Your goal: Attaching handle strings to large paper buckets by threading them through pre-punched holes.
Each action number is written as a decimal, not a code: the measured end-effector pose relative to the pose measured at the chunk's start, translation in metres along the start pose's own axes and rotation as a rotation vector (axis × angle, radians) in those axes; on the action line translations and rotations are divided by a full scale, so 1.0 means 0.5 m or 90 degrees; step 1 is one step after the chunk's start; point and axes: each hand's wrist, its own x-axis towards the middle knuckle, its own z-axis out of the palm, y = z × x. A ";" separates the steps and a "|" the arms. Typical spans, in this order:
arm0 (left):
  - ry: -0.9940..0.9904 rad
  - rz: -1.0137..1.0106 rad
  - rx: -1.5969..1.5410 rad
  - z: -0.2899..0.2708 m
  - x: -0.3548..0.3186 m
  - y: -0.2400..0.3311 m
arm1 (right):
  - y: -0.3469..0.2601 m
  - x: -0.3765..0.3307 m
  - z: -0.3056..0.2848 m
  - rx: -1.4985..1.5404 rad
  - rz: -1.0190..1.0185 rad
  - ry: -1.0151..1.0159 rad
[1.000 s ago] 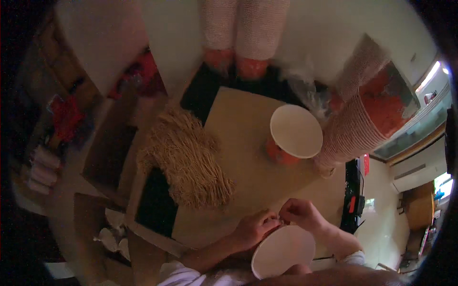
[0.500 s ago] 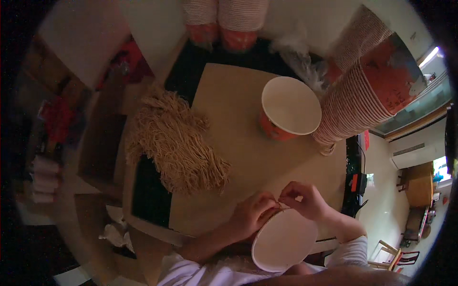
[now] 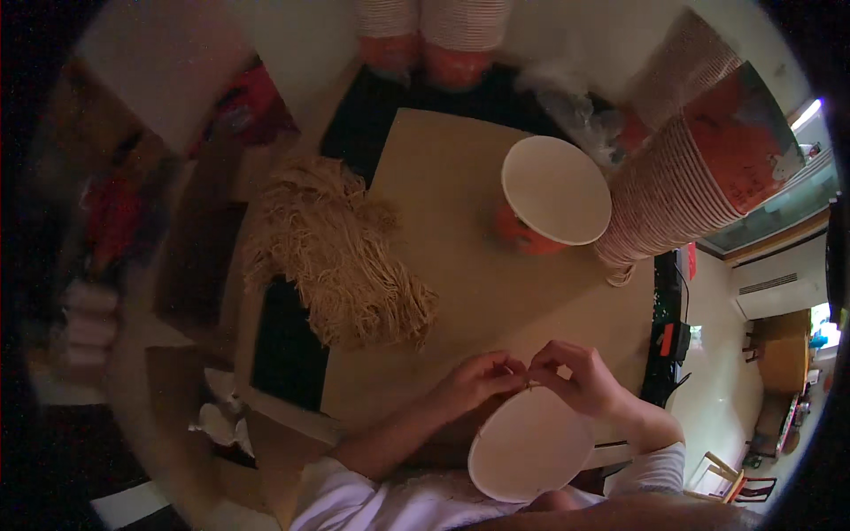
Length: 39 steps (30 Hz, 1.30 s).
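Note:
A white-lined paper bucket (image 3: 531, 447) leans in front of my body at the lower middle, its wide mouth tilted up toward me. At the bucket's far rim, my left hand (image 3: 485, 380) and my right hand (image 3: 580, 376) meet with fingertips pinched together. Between them a short bit of thin tan cord (image 3: 529, 384) shows; most of it is hidden by the fingers. Left of my hands lies a tangled heap of tan cords (image 3: 341, 252) on the cardboard sheet. Another paper bucket (image 3: 558, 190), orange outside and white inside, stands beyond my hands.
A tall nested stack of paper buckets (image 3: 677, 177) leans at the right, with more stacks (image 3: 460, 40) at the back. Crumpled clear plastic (image 3: 580, 119) lies between them. Cardboard (image 3: 434, 177) covers the dark green tabletop (image 3: 288, 354). Open cartons (image 3: 199, 265) stand at the left.
The view has shifted slightly, moving the table's things a little in the picture. My left fingers have straightened somewhat, and both hands stay at the bucket's rim.

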 end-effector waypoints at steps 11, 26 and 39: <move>-0.089 -0.071 -0.013 -0.024 0.011 0.008 | -0.004 -0.005 0.008 -0.093 -0.121 0.026; -0.106 -0.096 -0.104 -0.031 0.013 -0.011 | -0.007 -0.011 0.033 -0.381 -0.360 0.165; 0.039 0.108 0.142 -0.032 0.017 -0.024 | -0.004 -0.011 0.018 -0.100 -0.120 0.088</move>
